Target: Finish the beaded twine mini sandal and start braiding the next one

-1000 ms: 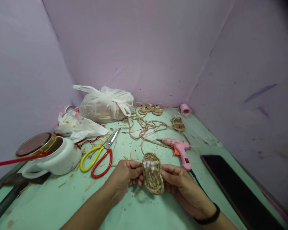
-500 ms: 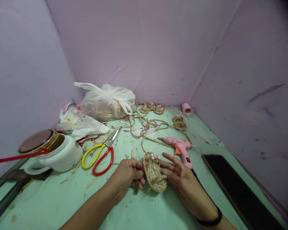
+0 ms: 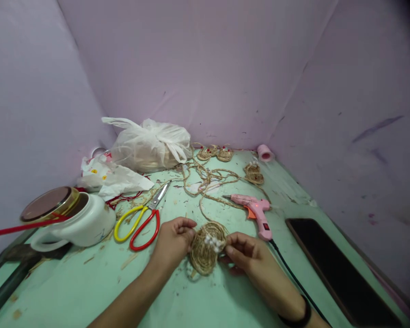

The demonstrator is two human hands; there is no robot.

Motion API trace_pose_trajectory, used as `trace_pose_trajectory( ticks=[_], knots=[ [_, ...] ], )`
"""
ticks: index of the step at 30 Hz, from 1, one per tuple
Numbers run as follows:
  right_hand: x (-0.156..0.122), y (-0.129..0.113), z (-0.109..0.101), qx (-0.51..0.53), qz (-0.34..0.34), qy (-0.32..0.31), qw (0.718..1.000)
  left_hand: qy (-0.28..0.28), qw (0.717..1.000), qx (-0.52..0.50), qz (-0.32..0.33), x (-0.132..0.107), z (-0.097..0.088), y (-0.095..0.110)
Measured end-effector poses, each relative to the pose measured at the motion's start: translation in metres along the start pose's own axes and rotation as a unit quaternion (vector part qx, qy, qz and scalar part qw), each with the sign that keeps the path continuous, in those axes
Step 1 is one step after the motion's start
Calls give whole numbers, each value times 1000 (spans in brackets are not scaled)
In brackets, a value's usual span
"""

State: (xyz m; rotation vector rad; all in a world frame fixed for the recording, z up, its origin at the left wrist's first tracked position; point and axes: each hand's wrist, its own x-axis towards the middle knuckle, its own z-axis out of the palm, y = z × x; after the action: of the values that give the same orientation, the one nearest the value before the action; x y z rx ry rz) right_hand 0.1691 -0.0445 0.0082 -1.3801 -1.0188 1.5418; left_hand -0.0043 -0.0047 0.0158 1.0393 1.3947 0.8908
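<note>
Between my hands is a small coiled-rope slipper (image 3: 205,256) with a cluster of white beads (image 3: 213,243) on it. My left hand (image 3: 177,239) pinches its left edge with thumb and fingers. On the opposite edge, my right hand (image 3: 248,255) grips it the same way. A strand of twisted straw rope (image 3: 202,209) runs from the slipper's top toward a loose tangle behind. To the right of the slipper lies a pink glue gun (image 3: 256,212), its small light lit. Scissors (image 3: 146,223) with one yellow and one red handle rest left of my left hand.
A white enamel mug (image 3: 85,223) with a red stick and a lid stands left, by a hammer (image 3: 17,273). Behind are a tied plastic bag (image 3: 153,146), small rope slippers (image 3: 224,154), another beaded one (image 3: 253,174) and a pink roll (image 3: 265,153). A phone (image 3: 338,269) lies right.
The slipper has moved slightly left and turned, so its flat coiled face and beads show more. My right hand's fingers have closed onto its edge; my left hand has shifted left and up.
</note>
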Motion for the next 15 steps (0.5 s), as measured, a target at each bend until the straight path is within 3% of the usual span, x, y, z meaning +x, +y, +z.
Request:
trace_pose_trajectory(
  ticks=[3, 6, 9, 12, 15],
  knots=[
    [3, 5, -10, -169, -70, 87, 979, 58, 990, 95, 87, 3, -12, 5],
    [2, 6, -18, -235, -131, 148, 952, 117, 969, 170, 137, 3, -24, 15],
    [-4, -2, -18, -195, -160, 158, 955, 151, 961, 182, 146, -1, -29, 23],
    [-9, -11, -15, -91, -154, 154, 972, 154, 960, 185, 146, -5, -27, 26],
    [-11, -15, -13, 35, -129, 81, 988, 128, 967, 175, 136, -10, -21, 25]
  ],
)
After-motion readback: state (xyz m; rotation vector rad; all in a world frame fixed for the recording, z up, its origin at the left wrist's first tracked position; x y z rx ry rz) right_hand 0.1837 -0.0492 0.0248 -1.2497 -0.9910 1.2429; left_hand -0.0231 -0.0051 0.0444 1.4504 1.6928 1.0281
